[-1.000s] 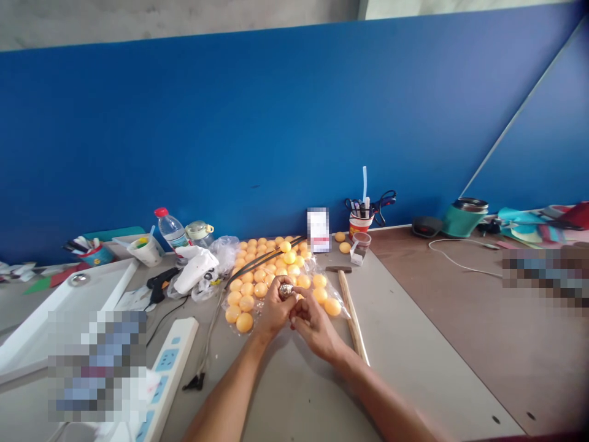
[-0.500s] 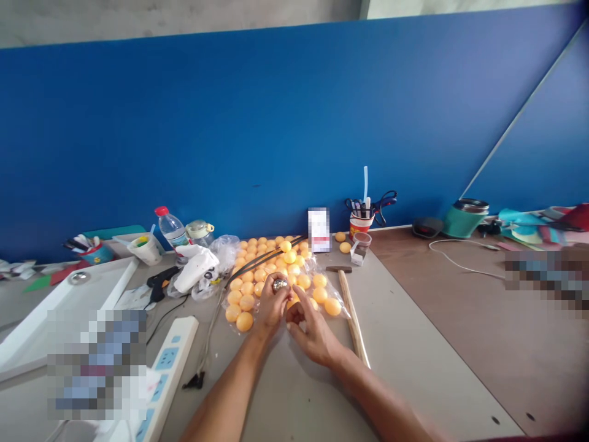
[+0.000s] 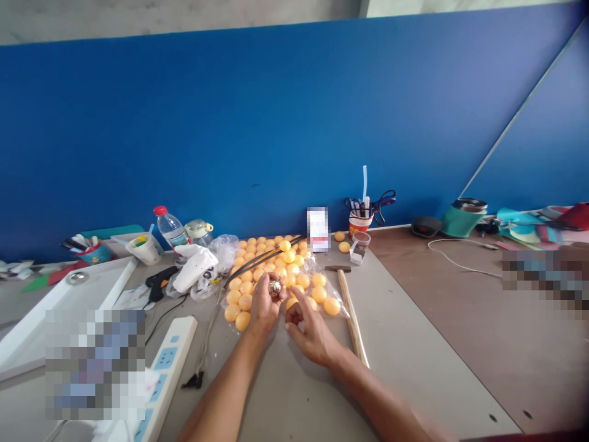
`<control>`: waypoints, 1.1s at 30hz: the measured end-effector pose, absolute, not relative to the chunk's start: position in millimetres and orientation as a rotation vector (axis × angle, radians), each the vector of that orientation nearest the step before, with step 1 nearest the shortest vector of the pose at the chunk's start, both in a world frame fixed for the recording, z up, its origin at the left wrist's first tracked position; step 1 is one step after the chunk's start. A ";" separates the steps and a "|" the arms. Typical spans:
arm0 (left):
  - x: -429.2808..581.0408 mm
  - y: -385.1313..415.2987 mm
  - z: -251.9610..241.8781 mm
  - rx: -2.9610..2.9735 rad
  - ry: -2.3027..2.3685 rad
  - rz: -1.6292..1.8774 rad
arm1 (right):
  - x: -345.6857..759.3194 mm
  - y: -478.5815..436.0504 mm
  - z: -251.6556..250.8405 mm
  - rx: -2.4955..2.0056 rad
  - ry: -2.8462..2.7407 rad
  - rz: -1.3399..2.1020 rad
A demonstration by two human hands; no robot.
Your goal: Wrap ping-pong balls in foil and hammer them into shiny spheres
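Note:
A small shiny metallic ball [image 3: 275,288] rests in the fingers of my left hand [image 3: 265,307], over the near part of the orange balls. My right hand [image 3: 309,328] is just to the right, its fingers curled with a gap between thumb and forefinger and nothing visible between them. Behind and around both hands, several orange balls [image 3: 242,320] lie in a clear plastic bag [image 3: 341,307]. Dark thin strips [image 3: 257,260] lie across the balls. To the right of the bag is a hammer with a wooden handle [image 3: 352,313].
A power strip [image 3: 172,362], a white tray [image 3: 110,285] and a glue gun [image 3: 159,282] are on the left. A bottle [image 3: 171,228] and crumpled plastic stand behind them. A cup of pens [image 3: 360,226] stands at the back, and a teal container [image 3: 464,220] farther right.
My left hand has turned and shifted slightly left, so the metallic ball shows more fully. My right hand has stayed nearly in place.

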State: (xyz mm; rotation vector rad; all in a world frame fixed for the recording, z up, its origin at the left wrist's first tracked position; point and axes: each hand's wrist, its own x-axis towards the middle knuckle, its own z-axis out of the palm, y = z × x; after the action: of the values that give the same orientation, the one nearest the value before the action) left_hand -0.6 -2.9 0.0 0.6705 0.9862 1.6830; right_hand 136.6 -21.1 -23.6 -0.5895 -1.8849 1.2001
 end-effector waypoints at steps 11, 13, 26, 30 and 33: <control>-0.9 0.3 -0.2 0.524 0.923 1.699 | 136.8 -22.0 -24.9 -0.611 -1.946 1.147; -0.5 -0.2 1.0 0.517 0.929 1.707 | 136.2 -22.2 -26.0 -0.621 -1.963 1.136; -1.0 -2.5 -6.8 0.469 0.660 1.618 | 135.1 -19.5 -36.4 -0.636 -1.974 1.063; -1.3 -4.5 -7.1 0.488 0.642 1.599 | 135.9 -19.7 -33.1 -0.647 -1.977 1.068; -1.6 -4.1 -9.7 0.495 0.634 1.583 | 135.9 -19.5 -33.0 -0.655 -1.981 1.076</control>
State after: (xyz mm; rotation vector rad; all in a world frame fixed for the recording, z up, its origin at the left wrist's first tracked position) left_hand -1.6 -4.1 -9.7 0.4953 0.6337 1.5830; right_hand 135.9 -19.5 -33.0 -0.6554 -1.9805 1.0758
